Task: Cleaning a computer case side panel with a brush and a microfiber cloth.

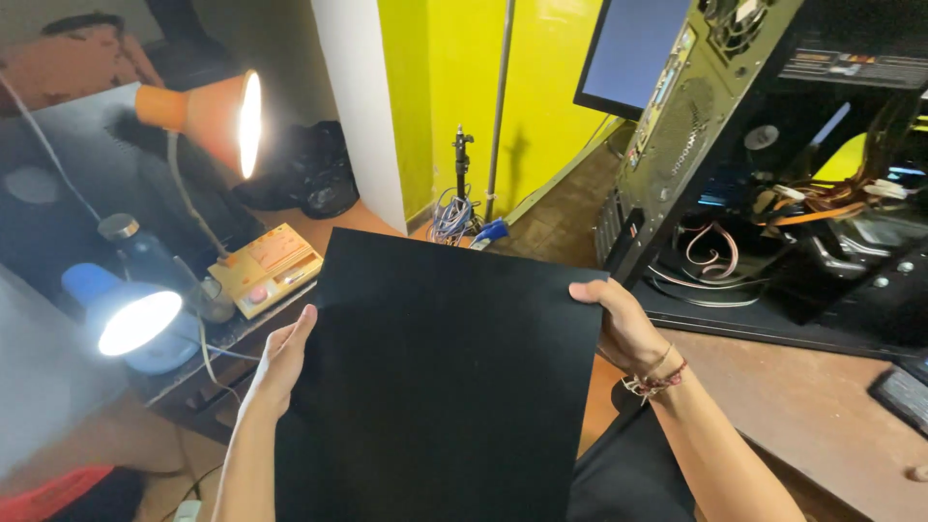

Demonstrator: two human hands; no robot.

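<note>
- A flat black panel (445, 377) is held up in the near middle of the scene, above the near edge of the table (822, 406), tilted slightly with its top edge running from upper left down to the right.
- The left hand (280, 362) is laid along the panel's left edge, its grip closed on that edge with the thumb seen on the near face and the fingers hidden behind.
- The right hand (623, 324) is set at the panel's upper right corner, its grip pinching the corner, fingers curled over the top edge; a corded bracelet (657, 382) is worn at the wrist.
- To the right and farther off, an open computer case (773, 174) with exposed cables is seen on the table, just beside the right hand.
- To the left, an orange lamp (208, 116) and a blue lamp (130, 319) are lit, with a yellow box (266, 266) between them and the panel.
- Far behind, a monitor (633, 53) is seen against a yellow wall (464, 68).
</note>
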